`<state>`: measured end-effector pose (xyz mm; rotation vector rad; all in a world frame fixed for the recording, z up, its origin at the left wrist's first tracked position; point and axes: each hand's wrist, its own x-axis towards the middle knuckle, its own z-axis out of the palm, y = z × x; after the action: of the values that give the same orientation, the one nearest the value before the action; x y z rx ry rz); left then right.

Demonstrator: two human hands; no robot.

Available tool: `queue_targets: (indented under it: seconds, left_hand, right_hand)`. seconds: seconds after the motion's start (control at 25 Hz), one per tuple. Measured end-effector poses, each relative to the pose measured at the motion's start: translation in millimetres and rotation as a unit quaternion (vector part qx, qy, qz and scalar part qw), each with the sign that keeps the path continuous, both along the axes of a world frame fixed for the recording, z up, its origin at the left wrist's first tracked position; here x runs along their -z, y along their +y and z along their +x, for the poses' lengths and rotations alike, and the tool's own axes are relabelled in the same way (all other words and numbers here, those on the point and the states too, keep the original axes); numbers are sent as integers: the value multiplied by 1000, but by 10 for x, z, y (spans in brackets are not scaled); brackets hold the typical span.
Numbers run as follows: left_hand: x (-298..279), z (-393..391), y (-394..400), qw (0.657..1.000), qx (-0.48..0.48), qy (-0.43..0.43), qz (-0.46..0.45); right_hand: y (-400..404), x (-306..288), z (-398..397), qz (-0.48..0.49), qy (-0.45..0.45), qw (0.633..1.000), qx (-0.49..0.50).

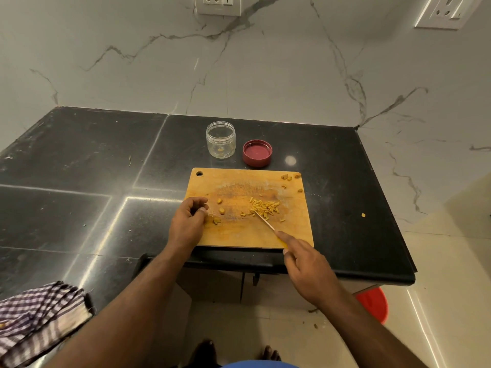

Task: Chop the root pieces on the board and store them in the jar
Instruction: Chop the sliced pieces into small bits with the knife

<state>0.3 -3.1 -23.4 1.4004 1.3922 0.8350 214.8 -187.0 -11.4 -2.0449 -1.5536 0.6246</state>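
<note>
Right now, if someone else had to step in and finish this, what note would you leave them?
Left hand: curled loosely at the cutting board's left edge, holding nothing I can see.
Right hand: grips the knife, tip in the pile of chopped strips.
Jar: open, behind the board, nearly empty; its red lid lies upturned beside it.
Done: most of the root is cut.
Left: chop the chunks near the left hand, move everything into the jar, close it.

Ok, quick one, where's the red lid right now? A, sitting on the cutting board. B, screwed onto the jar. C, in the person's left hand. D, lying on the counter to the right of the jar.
D: the red lid lies inner side up on the black counter, just right of the open jar.
</note>
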Motion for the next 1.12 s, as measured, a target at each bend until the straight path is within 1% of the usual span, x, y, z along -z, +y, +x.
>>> queue_targets:
  seconds: [0.08, 0.2, 0.36, 0.56, 0.64, 0.76, 0.88, 1.12]
  left_hand:
    - [-22, -48, 17, 1000, -13, 5, 5]
    - [-62, -110, 14, 996, -15, 81, 35]
    - [-105, -127, -40, 972, 66, 218, 62]
    - [-101, -37, -45, 938, 116, 306, 115]
    - [-109, -1, -34, 936, 123, 309, 114]
    - [-126, 60, -32, 950, 130, 268, 91]
    - [-145, 170, -46, 954, 148, 242, 91]
    - [-104, 274, -38, 950, 164, 249, 90]
  right_hand:
    - [-14, -14, -18, 24, 38, 999, 7]
    - [-19, -45, -137, 37, 81, 996, 18]
    - [67, -33, -234, 40, 98, 994, 25]
    - [116, -21, -343, 37, 111, 993, 29]
    - [110, -30, -375, 38, 113, 992, 32]
    - [92, -33, -368, 43, 115, 991, 45]
    - [60, -10, -338, 35, 113, 991, 65]
    - [124, -56, -377, -5, 13, 1000, 6]
